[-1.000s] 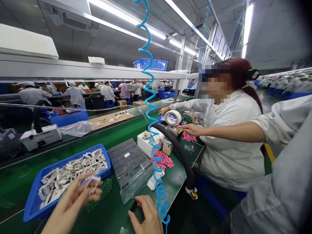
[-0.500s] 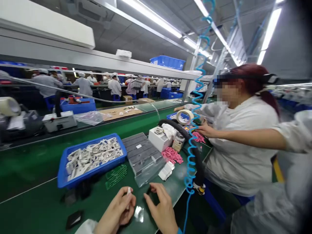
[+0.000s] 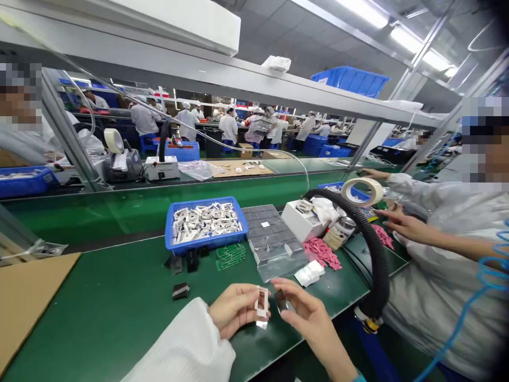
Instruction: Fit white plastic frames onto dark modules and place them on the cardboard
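Observation:
Between the thumb and fingers of my left hand [image 3: 234, 310] is a small white plastic frame [image 3: 261, 312] with a rectangular opening, held upright. My right hand [image 3: 312, 321] pinches a thin, dark, glossy rectangular panel [image 3: 282, 301] just to the right of the frame, and the two pieces are apart. Beyond my hands, a blue bin [image 3: 169, 233] holds many similar white frames. Green circuit boards [image 3: 231, 257] lie in front of it, near several black pieces [image 3: 192, 260]. A separate black piece [image 3: 181, 291] rests to the left of my left hand.
Behind my hands lie a grey slotted tray [image 3: 268, 225] partly in clear plastic, pink pieces [image 3: 323, 253] and white pieces [image 3: 310, 274]. A black hose [image 3: 378, 260] arches down at the right. A co-worker's hand [image 3: 409, 225] reaches in there. Cardboard [image 3: 35, 297] covers the left side.
The view has swung left, so the bench items appear farther right. My left hand now shows the white frame face-on, and the dark panel in my right hand is turned into view.

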### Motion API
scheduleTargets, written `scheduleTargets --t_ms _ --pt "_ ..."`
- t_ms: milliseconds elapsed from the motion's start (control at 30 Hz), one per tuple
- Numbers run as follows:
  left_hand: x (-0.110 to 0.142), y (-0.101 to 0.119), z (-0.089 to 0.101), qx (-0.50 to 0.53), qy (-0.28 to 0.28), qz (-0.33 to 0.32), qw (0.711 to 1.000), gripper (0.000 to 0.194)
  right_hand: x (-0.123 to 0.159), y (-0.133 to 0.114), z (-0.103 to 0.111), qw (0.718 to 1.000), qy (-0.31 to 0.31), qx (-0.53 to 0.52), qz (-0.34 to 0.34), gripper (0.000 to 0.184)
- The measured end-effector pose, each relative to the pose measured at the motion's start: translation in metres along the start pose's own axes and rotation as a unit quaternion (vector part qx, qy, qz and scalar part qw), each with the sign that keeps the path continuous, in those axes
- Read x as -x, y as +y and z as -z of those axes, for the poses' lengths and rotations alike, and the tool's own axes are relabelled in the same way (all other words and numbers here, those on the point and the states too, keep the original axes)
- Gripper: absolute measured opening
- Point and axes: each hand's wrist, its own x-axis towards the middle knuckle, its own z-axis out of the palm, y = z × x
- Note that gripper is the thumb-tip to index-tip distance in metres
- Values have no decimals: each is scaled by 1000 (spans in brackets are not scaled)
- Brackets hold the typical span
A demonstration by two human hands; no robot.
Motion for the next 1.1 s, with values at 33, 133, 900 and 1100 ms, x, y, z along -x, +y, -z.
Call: scheduleTargets --t_ms 33,133,900,1100 --pt "0 0 -1 0 -3 3 1000 35 -1 -4 -1 1000 -13 9 -3 34" --pt "0 -2 -4 4 -5 4 1000 31 -6 -10 -6 998 -34 48 -12 34" --pt "-10 -7 3 80 82 115 987 37 -34 21 111 837 -119 527 90 32" --pt "-9 -7 3 57 77 77 992 33 -50 15 99 818 -154 543 108 39"
